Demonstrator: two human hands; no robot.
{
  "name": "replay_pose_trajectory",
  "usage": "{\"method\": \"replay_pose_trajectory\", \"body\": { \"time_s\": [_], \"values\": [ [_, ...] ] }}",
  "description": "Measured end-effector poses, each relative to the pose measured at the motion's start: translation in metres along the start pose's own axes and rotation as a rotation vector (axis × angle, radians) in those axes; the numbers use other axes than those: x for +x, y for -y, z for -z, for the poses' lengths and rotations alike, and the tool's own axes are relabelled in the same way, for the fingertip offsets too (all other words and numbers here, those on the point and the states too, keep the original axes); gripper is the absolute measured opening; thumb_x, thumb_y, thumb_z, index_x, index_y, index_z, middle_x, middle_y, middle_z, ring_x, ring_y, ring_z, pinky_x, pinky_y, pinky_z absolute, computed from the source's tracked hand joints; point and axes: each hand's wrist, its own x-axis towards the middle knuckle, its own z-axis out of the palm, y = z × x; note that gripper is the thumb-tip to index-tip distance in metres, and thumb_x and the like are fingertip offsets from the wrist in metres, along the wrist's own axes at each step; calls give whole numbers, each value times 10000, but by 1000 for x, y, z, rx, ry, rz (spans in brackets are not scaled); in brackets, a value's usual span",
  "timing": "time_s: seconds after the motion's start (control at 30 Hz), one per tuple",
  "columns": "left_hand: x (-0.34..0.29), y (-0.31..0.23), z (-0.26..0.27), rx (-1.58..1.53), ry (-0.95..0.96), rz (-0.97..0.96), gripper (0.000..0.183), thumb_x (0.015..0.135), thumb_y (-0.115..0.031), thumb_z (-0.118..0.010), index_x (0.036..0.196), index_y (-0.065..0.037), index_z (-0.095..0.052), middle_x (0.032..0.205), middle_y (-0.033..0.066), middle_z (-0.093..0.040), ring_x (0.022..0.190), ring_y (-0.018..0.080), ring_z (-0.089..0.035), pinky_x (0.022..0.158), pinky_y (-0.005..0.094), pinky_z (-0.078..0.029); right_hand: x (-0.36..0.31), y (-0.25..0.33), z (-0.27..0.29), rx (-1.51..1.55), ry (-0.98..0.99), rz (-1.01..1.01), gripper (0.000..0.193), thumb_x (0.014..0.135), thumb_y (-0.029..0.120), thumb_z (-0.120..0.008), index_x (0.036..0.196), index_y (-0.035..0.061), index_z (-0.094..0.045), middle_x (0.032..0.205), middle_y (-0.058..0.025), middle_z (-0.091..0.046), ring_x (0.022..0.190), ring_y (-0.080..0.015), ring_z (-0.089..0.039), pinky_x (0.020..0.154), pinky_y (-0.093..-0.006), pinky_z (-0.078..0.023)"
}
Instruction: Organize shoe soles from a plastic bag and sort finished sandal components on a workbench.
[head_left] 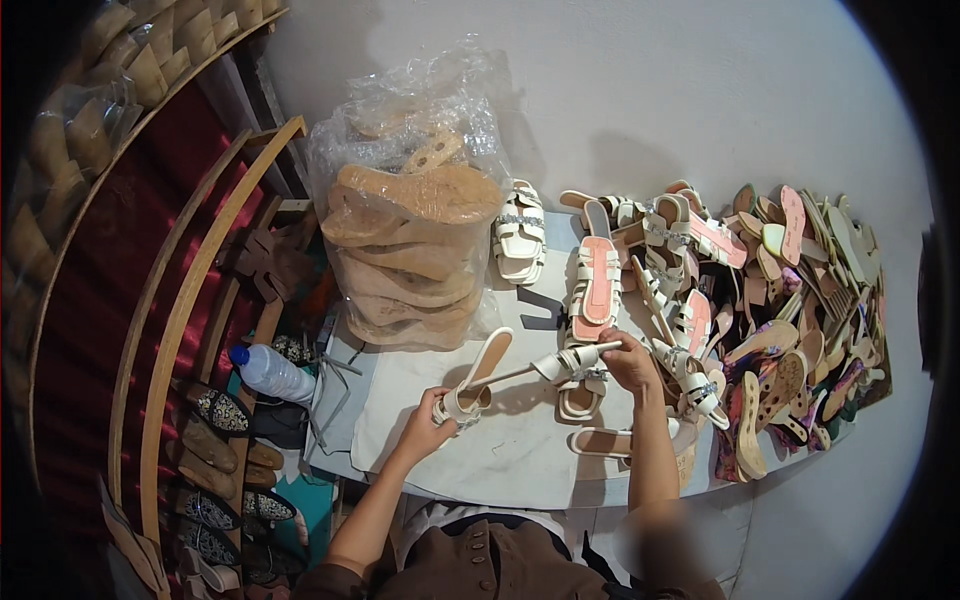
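Being held over the table (341, 428), one sandal (490, 360) is gripped near its straps by the left hand (427, 427), while a second sandal (564, 363) is pinched at its end by the right hand (632, 364). Soles (412, 205) are stacked in a plastic bag (430, 95) farther back.

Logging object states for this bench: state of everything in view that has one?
Left hand: closed on one white sandal
Right hand: closed on another white sandal
Plastic bag: filled with stacked tan soles
Water bottle: cap on; upright or not, unclear
Leftmost pink-lined sandal: insole up
Footwear heap: jumbled
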Motion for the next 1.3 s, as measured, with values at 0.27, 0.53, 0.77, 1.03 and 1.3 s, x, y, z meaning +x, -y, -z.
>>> {"method": "replay_pose_trajectory", "body": {
  "time_s": [0.27,0.53,0.77,1.03,1.3],
  "values": [
    [-2,-20,0,311,17,-144,467,709,-142,-614,1147,-104,-456,1023,146,-598,899,339,-592,748,359,-479,-3,-6,-8,32,181,-23,197,705,-57,-626,876,26,-576,946,-71,-486,772,-162,-521,636,-252,-449],
    [6,29,-31,-476,166,105,378,836,-81,-534,1186,16,-429,1007,56,-549,896,88,-498,769,221,-416,20,-31,-83,-532,56,-80,382,793,53,-607,1158,72,-496,888,-6,-563,731,-86,-530,666,-220,-439],
    [0,20,-37,-647,66,356,445,862,-160,-502,1262,13,-410,1032,69,-552,894,87,-514,752,216,-431,22,-51,-96,-895,-65,-32,423,779,132,-610,1180,60,-495,1117,-152,-483,981,-241,-506,832,-318,-423],
    [3,16,-52,-697,28,444,437,851,-171,-483,1243,14,-427,1053,78,-551,914,113,-526,777,233,-439,13,-70,-81,-964,-129,-63,453,773,173,-598,1179,3,-491,1119,-220,-483,1038,-330,-486,905,-356,-382],
    [25,-2,-80,-769,-1,389,402,855,-180,-457,1210,7,-439,1054,76,-549,949,136,-526,814,258,-438,6,-68,-51,-386,-345,34,627,864,248,-541,1370,97,-202,1288,-156,-343,1099,-229,-415,894,-345,-366]
  ]
}}
